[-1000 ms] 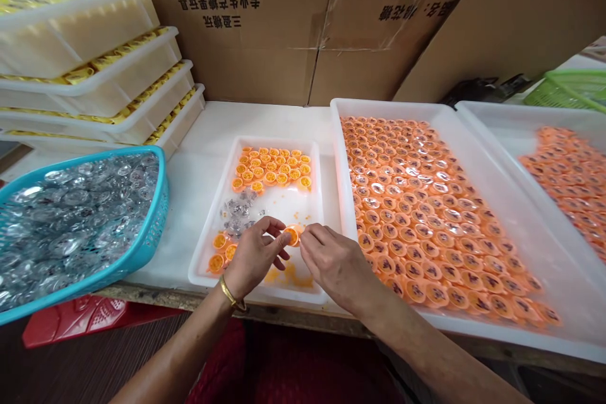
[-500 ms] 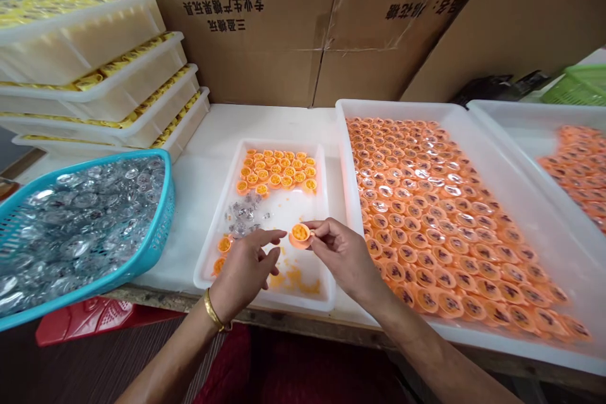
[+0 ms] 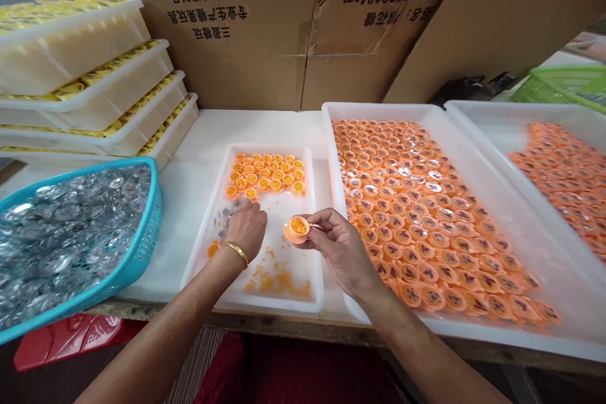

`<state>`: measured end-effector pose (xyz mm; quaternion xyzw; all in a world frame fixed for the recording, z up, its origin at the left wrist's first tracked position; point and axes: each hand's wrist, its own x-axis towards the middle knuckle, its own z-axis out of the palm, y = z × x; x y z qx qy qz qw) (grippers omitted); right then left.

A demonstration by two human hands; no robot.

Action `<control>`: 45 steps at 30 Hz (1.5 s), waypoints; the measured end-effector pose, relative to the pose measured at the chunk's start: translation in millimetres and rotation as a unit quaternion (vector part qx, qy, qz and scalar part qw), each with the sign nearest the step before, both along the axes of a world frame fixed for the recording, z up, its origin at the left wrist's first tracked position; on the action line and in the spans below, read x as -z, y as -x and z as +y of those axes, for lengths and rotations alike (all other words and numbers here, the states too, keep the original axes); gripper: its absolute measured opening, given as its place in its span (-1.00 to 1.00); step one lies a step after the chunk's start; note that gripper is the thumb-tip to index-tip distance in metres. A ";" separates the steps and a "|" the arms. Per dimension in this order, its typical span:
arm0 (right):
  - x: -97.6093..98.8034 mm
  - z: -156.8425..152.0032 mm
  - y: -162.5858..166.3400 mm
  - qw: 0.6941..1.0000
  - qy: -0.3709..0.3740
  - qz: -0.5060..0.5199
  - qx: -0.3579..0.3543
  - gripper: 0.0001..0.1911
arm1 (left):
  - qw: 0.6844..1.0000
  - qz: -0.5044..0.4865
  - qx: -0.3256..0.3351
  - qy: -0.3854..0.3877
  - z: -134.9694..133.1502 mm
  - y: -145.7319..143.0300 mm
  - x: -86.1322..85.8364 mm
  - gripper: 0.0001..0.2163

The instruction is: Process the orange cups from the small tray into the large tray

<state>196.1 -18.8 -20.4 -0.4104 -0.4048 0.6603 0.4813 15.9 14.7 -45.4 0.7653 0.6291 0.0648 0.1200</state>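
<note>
Small packing workshop or factory bench: stacked white trays (image 3: 95,85) of yellow parts, large tray (image 3: 473,328) w/ rows of orange cups, cardboard shipping cartons (image 3: 284,25) behind.

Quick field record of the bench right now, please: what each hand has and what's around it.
right hand: holds one orange cup of yellow bits above the small tray
left hand: down in that tray, on the clear lids
tray far end: filled cups in rows
left: blue basket of clear lids
right: large tray of capped cups
</note>
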 end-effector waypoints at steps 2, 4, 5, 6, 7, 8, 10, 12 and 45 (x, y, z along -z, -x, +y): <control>-0.3 0.5 -0.1 1.000 0.000 -0.009 0.004 -0.83 | 0.999 -0.040 -0.004 0.003 -0.7 1.0 -0.9 -0.82; -0.4 0.9 0.0 1.000 0.004 -0.015 0.009 -0.82 | 0.996 -0.083 -0.015 0.005 -5.1 3.2 -4.5 -0.89; -0.2 0.9 0.1 1.000 0.007 -0.016 0.014 -0.82 | 0.989 -0.143 -0.034 0.013 -8.7 3.9 -6.7 -0.90; 0.0 0.7 0.3 1.000 0.009 -0.015 0.019 -0.82 | 0.969 -0.238 -0.063 0.032 -13.0 4.0 -8.9 -0.91; 0.4 0.4 0.4 1.000 0.011 -0.015 0.022 -0.82 | 0.925 -0.360 -0.100 0.061 -17.8 3.5 -10.9 -0.91; 0.9 0.0 0.5 1.000 0.011 -0.017 0.024 -0.82 | 0.854 -0.493 -0.139 0.097 -22.7 2.4 -12.5 -0.90; 1.9 -1.1 0.9 0.999 0.012 -0.024 0.026 -0.81 | 0.672 -0.695 -0.195 0.164 -31.7 -1.2 -15.0 -0.90; 2.6 -1.8 1.4 0.999 0.019 -0.031 0.021 -0.80 | 0.564 -0.770 -0.217 0.204 -37.8 -5.0 -17.2 -0.91; 0.9 0.4 2.1 0.999 0.025 -0.023 0.027 -0.79 | 0.433 -0.819 -0.321 0.194 -42.3 -24.6 -17.4 -0.93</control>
